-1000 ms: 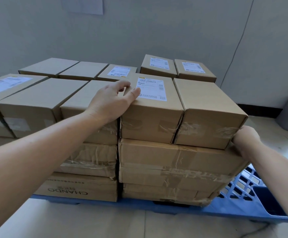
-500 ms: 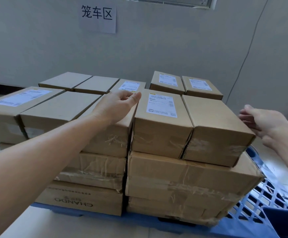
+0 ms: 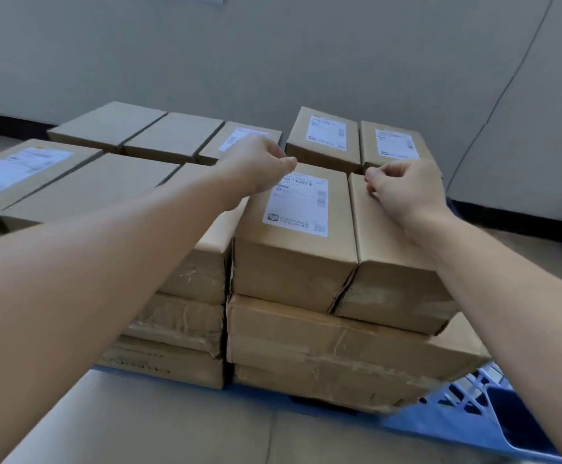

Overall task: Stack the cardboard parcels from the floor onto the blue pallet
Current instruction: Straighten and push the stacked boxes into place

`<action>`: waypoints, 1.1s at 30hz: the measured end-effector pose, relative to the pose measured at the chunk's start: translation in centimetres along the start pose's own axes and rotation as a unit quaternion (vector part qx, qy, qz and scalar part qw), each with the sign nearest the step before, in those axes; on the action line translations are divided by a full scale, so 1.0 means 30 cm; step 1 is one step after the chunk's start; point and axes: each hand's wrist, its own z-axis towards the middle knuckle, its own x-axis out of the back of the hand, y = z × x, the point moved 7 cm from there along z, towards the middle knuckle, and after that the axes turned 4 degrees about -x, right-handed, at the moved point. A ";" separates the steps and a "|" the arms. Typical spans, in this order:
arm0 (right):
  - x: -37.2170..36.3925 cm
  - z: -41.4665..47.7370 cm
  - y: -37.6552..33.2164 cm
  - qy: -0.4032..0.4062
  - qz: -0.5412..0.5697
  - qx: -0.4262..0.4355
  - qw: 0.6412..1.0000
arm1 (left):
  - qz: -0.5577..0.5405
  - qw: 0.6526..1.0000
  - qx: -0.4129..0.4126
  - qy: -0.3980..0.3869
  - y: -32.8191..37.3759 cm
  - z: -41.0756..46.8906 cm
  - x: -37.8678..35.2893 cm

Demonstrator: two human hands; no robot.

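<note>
Both arms reach out over the near end of the stack. The left hand [image 3: 259, 165] sits at the far left corner of the labelled parcel [image 3: 293, 249], fingers curled in tight with the thumb laid along them. The right hand [image 3: 407, 189] lies on the plain parcel [image 3: 390, 256] that butts against the labelled one's right side, its fingers folded together at the far corner. Whether either hand hooks behind a far edge I cannot tell. My guess is they are squaring this top pair against the neighbouring rows. The parcels stand three layers high on the blue pallet [image 3: 467, 406], whose grid shows bare at the near right. It rests on a pale floor [image 3: 172, 423] before a grey wall [image 3: 306, 55] with dark skirting.
</note>
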 end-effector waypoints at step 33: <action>0.071 0.486 0.179 -0.032 -0.187 -0.279 0.942 | -0.006 0.969 0.212 -0.127 0.011 0.513 -0.082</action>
